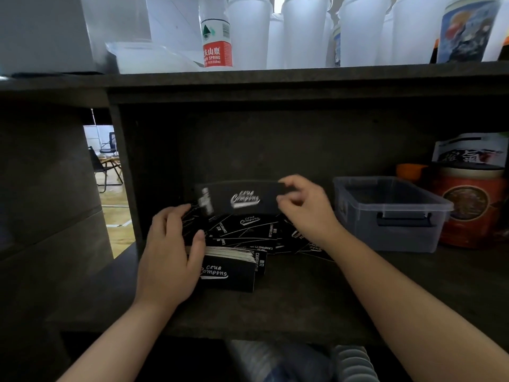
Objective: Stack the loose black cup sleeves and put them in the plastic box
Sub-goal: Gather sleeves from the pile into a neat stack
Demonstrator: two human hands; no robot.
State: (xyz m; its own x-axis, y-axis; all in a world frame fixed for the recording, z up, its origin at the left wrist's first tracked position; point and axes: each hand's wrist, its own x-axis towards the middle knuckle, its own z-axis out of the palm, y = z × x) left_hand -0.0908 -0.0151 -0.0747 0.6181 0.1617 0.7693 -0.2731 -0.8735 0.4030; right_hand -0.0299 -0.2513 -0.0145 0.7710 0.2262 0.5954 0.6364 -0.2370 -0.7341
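left hand (pixel 170 252) lies over the left end of a squared stack of black cup sleeves (pixel 231 271), fingers loose, thumb on the stack's top, near the shelf (pixel 275 310) front edge. behind it, a loose heap of sleeves (pixel 248 232). right hand (pixel 305 208) pinches a single sleeve (pixel 242 199) by its right end, lifted above the heap, blurred. clear plastic box (pixel 391 213) toward the right edge, orange tin (pixel 471 208) just beside it.

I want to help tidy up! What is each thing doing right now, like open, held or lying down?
Lifted sleeve: flat, in the air, blurred.
Right hand: pinches that sleeve's end.
Stacked sleeves: neat pile, lying flat.
Left hand: rests on the stack.
Loose sleeves: scattered on the shelf.
Plastic box: open, looks empty.
Water bottle: upright.
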